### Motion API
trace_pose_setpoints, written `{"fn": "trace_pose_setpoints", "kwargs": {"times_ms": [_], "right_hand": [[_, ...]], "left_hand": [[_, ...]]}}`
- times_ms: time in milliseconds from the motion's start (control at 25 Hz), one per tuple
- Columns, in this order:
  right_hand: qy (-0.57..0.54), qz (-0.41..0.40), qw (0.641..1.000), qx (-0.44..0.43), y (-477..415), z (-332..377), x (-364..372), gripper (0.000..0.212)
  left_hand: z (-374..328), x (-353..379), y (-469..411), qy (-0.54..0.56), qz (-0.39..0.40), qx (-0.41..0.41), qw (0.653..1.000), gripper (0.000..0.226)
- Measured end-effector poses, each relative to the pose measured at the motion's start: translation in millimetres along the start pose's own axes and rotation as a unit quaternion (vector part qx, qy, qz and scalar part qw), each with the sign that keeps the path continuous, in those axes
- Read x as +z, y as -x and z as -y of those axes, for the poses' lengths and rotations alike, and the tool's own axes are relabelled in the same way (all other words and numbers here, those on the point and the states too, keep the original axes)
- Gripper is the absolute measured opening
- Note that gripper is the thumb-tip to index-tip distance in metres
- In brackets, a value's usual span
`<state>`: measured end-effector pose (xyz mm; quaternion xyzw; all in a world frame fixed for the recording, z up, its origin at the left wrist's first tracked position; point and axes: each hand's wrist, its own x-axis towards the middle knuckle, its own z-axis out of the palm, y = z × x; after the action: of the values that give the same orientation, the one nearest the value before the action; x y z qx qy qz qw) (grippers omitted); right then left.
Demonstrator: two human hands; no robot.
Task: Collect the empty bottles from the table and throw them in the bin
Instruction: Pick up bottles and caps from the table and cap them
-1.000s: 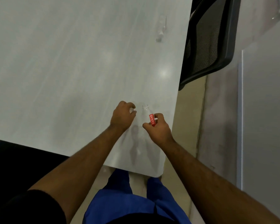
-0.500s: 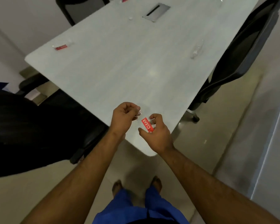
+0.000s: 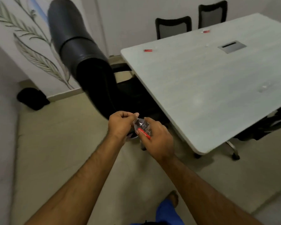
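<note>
We are gripping 1 crushed bottle (image 3: 142, 128) in our right hand (image 3: 159, 138), our left hand (image 3: 121, 123) pinching its top; 3 bottles (image 3: 148, 50) are lying on the table (image 3: 201, 95), the bin (image 3: 32, 99) waiting.

My head camera looks steeply down, close over my forearms, facing the table (image 3: 201, 88) corner and floor

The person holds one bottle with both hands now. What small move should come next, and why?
Probably carry the bottle towards the black bin by the wall. The right hand grips its red-labelled body and the left hand pinches its top, both off the table, above the floor. The bin stands ahead on the left, past the black chair. Other bottles lie on the table.
</note>
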<state>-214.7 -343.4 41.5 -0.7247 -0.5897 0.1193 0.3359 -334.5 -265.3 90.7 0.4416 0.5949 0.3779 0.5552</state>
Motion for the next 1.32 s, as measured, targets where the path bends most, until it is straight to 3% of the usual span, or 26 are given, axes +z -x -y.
{"fn": "trace_pose_setpoints", "kwargs": {"times_ms": [160, 320, 480, 600, 720, 800, 960, 1080, 1200, 1320], "right_hand": [[0.013, 0.040, 0.997, -0.059, 30.8, 111.4, 64.8, 0.063], [-0.097, 0.158, 0.983, -0.008, 38.2, 208.7, 120.8, 0.055], [-0.221, 0.274, 0.936, 0.015, 12.4, 269.5, 175.5, 0.044], [-0.326, 0.352, 0.877, 0.038, -21.6, 300.1, 217.2, 0.031], [-0.372, 0.387, 0.842, 0.053, -61.8, 318.8, 263.9, 0.024], [-0.350, 0.359, 0.864, 0.038, -99.7, 332.9, 298.3, 0.033], [-0.200, 0.268, 0.942, -0.019, -172.7, 371.6, 330.7, 0.052], [-0.156, 0.230, 0.960, -0.039, -230.5, 395.9, 346.2, 0.054], [-0.128, 0.215, 0.968, -0.029, -286.5, 401.6, 368.0, 0.054], [-0.255, 0.256, 0.930, 0.072, -349.5, 402.0, 395.7, 0.043]], "left_hand": [[17.1, -136.4, 22.7, 0.080, -0.109, -0.018, 0.991, 0.016], [23.5, -248.4, 24.7, 0.186, -0.150, -0.013, 0.971, 0.006], [26.3, -335.0, 4.1, 0.276, -0.130, -0.014, 0.952, 0.007], [27.2, -385.3, -31.7, 0.292, -0.085, -0.013, 0.952, 0.019], [19.2, -417.1, -84.2, 0.269, -0.121, 0.006, 0.956, 0.016], [1.3, -429.3, -130.8, 0.235, -0.183, 0.009, 0.955, 0.009], [-42.1, -440.8, -215.9, 0.197, -0.276, 0.005, 0.941, 0.008], [-75.7, -438.8, -274.9, 0.200, -0.331, 0.005, 0.922, 0.014], [-96.2, -444.2, -335.7, 0.199, -0.293, 0.010, 0.935, 0.014], [-110.4, -461.9, -409.0, 0.203, -0.171, -0.003, 0.964, 0.007]]}}
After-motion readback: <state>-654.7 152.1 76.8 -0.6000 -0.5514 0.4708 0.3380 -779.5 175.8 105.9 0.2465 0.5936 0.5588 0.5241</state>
